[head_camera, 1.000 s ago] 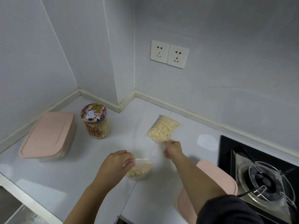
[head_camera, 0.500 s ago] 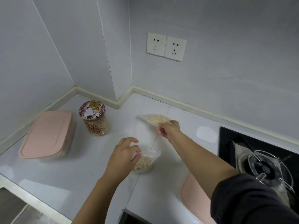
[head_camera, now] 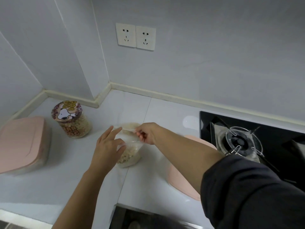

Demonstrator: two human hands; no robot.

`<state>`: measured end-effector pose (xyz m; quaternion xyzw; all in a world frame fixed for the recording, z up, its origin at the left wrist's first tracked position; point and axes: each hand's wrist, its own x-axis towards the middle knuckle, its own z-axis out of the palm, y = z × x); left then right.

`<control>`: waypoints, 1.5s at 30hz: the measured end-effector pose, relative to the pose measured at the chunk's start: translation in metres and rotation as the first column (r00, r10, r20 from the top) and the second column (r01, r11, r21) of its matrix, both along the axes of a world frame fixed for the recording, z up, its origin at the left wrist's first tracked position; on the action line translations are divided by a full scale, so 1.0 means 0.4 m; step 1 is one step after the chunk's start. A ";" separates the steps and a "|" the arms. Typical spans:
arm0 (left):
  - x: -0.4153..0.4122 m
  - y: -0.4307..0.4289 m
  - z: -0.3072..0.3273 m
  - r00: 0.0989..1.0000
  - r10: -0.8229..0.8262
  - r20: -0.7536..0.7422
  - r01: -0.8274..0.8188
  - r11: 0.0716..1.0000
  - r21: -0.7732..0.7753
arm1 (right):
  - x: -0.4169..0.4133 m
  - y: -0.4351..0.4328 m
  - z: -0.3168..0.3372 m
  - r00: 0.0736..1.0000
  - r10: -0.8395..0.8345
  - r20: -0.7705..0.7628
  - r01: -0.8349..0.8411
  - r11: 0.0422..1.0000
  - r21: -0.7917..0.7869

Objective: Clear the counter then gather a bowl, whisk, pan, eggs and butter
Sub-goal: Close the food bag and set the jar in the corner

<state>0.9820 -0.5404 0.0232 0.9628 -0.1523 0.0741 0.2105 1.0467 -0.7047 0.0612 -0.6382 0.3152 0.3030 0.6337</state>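
Observation:
On the white counter [head_camera: 54, 184] stands a clear bag of pale grain [head_camera: 129, 157]. My left hand [head_camera: 108, 147] holds its top edge with the thumb, while the fingers reach up toward a second, flatter bag of grain [head_camera: 130, 126]. That second bag hangs just above the counter, pinched at its edge by my right hand [head_camera: 147, 133]. The two bags are close together, one behind the other. No bowl, whisk, pan, eggs or butter is in view.
A cartoon-dog jar of cereal [head_camera: 73, 120] stands at the back left. A pink-lidded box [head_camera: 21, 143] sits at the far left. A pink lid [head_camera: 180, 180] lies under my right forearm. The gas hob [head_camera: 239, 141] is at the right, with wall sockets [head_camera: 135, 36] above.
My right hand has lifted the flat bag off the counter and carried it back toward my left hand. The left hand's fingers have straightened toward it.

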 end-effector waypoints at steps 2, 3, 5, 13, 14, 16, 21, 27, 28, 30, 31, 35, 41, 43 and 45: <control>0.005 0.000 0.003 1.000 -0.004 0.009 0.004 1.000 0.012 | -0.006 -0.003 0.012 0.997 0.060 -0.044 -0.060 0.998 -0.003; 0.008 0.000 0.003 1.000 -0.007 0.013 0.007 1.000 0.017 | -0.010 -0.004 0.017 0.994 0.086 -0.063 -0.086 0.996 0.005; 0.011 0.002 0.003 0.999 -0.016 0.029 0.015 0.999 0.039 | -0.015 -0.008 0.029 0.987 0.129 -0.094 -0.127 0.992 0.027; 0.008 0.004 0.006 0.998 -0.023 0.061 0.022 0.999 0.024 | -0.025 -0.015 0.043 0.969 0.198 -0.151 -0.189 0.980 0.069; 0.007 0.003 0.008 0.998 -0.030 0.059 0.029 0.999 0.022 | -0.026 -0.017 0.043 0.969 0.198 -0.145 -0.190 0.980 0.065; 0.006 0.002 0.009 0.997 -0.040 0.062 0.039 0.999 0.019 | -0.028 -0.019 0.043 0.971 0.198 -0.137 -0.192 0.980 0.057; 0.004 -0.002 0.006 0.998 -0.033 0.049 0.033 0.999 0.002 | -0.038 -0.023 0.047 0.974 0.193 -0.118 -0.192 0.981 0.025; 0.006 -0.001 -0.004 0.999 -0.023 0.043 0.024 1.000 -0.020 | -0.048 -0.016 0.045 0.983 0.176 -0.053 -0.179 0.982 -0.061; 0.008 -0.002 -0.005 0.999 -0.020 0.041 0.021 0.999 -0.027 | -0.048 -0.015 0.042 0.984 0.177 -0.021 -0.179 0.979 -0.099; 0.008 -0.004 -0.005 0.999 -0.014 0.045 0.016 0.999 -0.040 | -0.051 -0.015 0.042 0.980 0.194 0.052 -0.183 0.968 -0.174; 0.006 -0.005 -0.005 0.999 -0.015 0.050 0.017 0.999 -0.047 | -0.054 -0.017 0.044 0.975 0.204 0.084 -0.184 0.962 -0.201; 0.006 -0.010 -0.002 0.998 -0.010 0.056 0.015 0.996 -0.083 | -0.072 -0.040 0.053 0.907 0.359 0.218 -0.288 0.909 -0.300; -0.008 -0.014 -0.005 0.994 0.026 0.110 -0.010 0.990 -0.137 | -0.084 -0.056 0.030 0.712 0.580 0.396 -0.340 0.778 -0.528; -0.007 -0.011 -0.008 0.992 0.022 0.120 -0.005 0.990 -0.142 | -0.078 -0.047 0.018 0.703 0.597 0.386 -0.302 0.742 -0.599; -0.004 -0.007 -0.006 0.992 0.003 0.122 0.015 0.989 -0.144 | -0.070 -0.039 0.009 0.709 0.596 0.378 -0.278 0.728 -0.627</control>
